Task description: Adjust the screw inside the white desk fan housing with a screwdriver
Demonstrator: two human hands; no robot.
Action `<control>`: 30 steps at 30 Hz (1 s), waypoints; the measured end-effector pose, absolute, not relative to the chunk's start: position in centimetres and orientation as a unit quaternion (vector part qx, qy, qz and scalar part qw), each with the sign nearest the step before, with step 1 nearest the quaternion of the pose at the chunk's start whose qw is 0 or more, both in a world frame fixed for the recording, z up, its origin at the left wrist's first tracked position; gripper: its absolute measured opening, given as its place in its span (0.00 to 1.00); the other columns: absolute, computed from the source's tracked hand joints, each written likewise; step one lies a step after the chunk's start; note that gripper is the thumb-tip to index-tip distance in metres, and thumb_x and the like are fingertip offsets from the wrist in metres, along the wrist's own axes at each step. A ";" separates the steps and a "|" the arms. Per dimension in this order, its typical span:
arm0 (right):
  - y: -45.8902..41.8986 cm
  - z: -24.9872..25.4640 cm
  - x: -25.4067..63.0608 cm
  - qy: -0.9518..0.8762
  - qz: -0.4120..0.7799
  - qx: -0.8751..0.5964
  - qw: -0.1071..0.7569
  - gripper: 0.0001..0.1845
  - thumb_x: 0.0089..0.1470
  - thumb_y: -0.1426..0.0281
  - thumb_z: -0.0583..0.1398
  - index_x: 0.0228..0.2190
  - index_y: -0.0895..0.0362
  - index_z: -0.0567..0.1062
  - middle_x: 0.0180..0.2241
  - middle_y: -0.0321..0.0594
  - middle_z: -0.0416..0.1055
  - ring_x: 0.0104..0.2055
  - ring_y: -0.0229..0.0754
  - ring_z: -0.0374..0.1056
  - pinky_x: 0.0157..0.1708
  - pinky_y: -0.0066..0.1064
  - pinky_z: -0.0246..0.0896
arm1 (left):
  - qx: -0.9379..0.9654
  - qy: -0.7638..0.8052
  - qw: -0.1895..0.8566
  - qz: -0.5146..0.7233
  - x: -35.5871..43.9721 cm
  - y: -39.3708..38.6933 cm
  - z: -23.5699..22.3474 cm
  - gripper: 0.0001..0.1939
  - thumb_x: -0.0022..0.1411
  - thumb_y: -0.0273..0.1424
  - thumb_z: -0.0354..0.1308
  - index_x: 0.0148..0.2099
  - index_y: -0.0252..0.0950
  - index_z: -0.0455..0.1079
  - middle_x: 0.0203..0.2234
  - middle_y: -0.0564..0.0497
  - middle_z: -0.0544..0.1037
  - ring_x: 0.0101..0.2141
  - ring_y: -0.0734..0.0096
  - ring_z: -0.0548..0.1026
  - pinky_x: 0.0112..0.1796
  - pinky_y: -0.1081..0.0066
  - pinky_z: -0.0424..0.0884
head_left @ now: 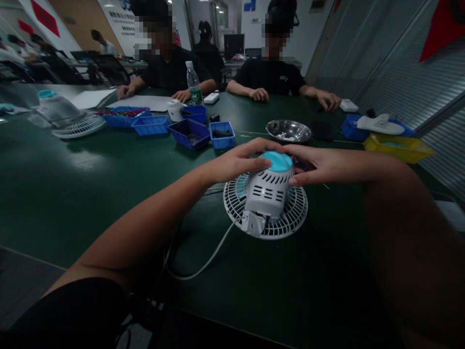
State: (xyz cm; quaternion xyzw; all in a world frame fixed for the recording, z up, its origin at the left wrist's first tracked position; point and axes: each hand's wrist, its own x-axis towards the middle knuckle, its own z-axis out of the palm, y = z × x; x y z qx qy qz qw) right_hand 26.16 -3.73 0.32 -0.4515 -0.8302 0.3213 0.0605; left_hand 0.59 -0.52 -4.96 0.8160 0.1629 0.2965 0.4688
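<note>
A white electric fan head (267, 196) rests grille-down on the green table, its motor housing pointing up. A turquoise cap (278, 162) tops the housing. My left hand (245, 160) grips the housing's top from the left, thumb on the cap. From the right, my right hand (312, 162) curls round the same housing, its far fingers partly hidden behind it. Below the hands spreads the round white grille (298, 213). A white bracket (253, 223) sticks out at the near side, and a white cord (214, 254) loops from there toward the table's front edge.
Blue bins (189, 133) stand at the back left, a steel bowl (288, 131) with small white parts behind the fan. Another fan head (61, 111) lies far left. A yellow bin (397, 147) sits back right. Two people sit opposite, near a water bottle (194, 85).
</note>
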 end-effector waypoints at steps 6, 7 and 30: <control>-4.1 0.0 25.1 -0.811 0.320 -0.488 0.046 0.54 0.47 0.39 0.66 0.69 0.50 0.62 0.50 0.45 0.77 0.46 0.50 0.74 0.39 0.37 0.71 | 0.840 0.194 0.421 0.283 0.3 -1.1 -3.7 0.23 0.66 0.43 0.63 0.59 0.37 0.74 0.53 0.43 0.79 0.52 0.59 0.77 0.54 0.62 0.72; -4.2 0.0 24.8 -0.810 0.315 -0.493 0.050 0.53 0.48 0.39 0.66 0.68 0.50 0.63 0.50 0.45 0.77 0.45 0.50 0.74 0.38 0.37 0.70 | 0.848 0.203 0.401 0.281 0.2 -1.2 -3.4 0.23 0.66 0.43 0.64 0.58 0.37 0.74 0.53 0.43 0.79 0.52 0.59 0.76 0.53 0.63 0.73; -4.7 -0.5 23.6 -0.790 0.322 -0.517 0.068 0.49 0.47 0.38 0.67 0.62 0.50 0.65 0.54 0.47 0.76 0.50 0.55 0.76 0.44 0.43 0.74 | 0.836 0.222 0.447 0.230 -0.3 -0.9 -2.2 0.27 0.58 0.31 0.61 0.60 0.32 0.73 0.42 0.47 0.78 0.35 0.70 0.73 0.36 0.69 0.70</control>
